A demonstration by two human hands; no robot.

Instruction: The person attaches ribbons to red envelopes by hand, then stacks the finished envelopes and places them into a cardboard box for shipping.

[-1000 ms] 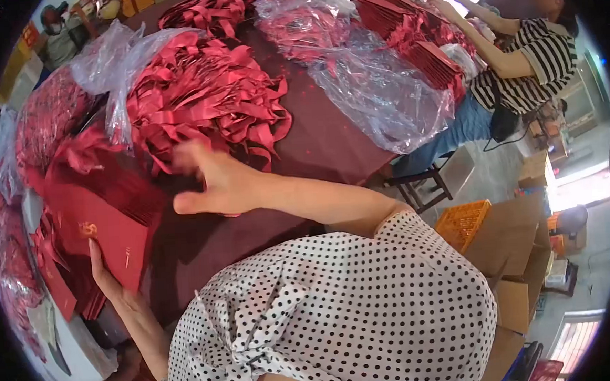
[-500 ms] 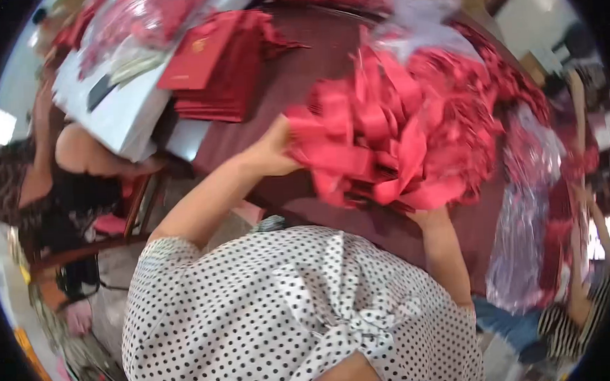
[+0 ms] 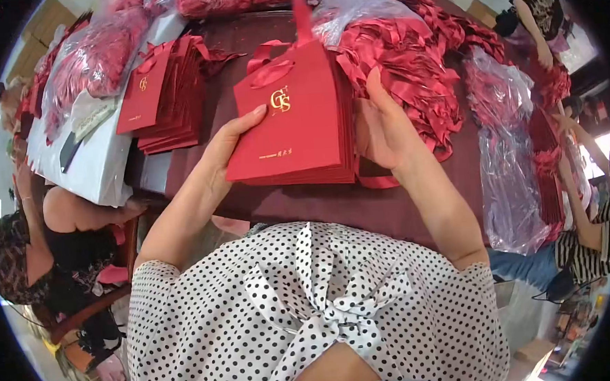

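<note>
A stack of red paper gift bags [image 3: 309, 138] with gold lettering and ribbon handles stands in front of me, its printed face turned up toward the camera. My left hand [image 3: 233, 140] grips its left edge, thumb on the front and the other fingers hidden behind. On the other side, my right hand [image 3: 388, 134] is held open, fingers stretched out and palm toward the stack's right edge. Red ribbon handles [image 3: 274, 71] loop over the top of the bags. Behind my right hand spreads a heap of red ribbons [image 3: 416, 81].
To the left is another stack of red bags [image 3: 152, 102], beside a white package [image 3: 93, 160] with a dark phone-like object on it. Plastic-wrapped red bundles [image 3: 91, 57] lie at the back left. Clear plastic [image 3: 515, 193] covers the table's right side. People sit at both sides.
The blurred red bundle between my hands now shows as an upright stack with its printed front facing me. My right hand has moved up from below to its right side.
</note>
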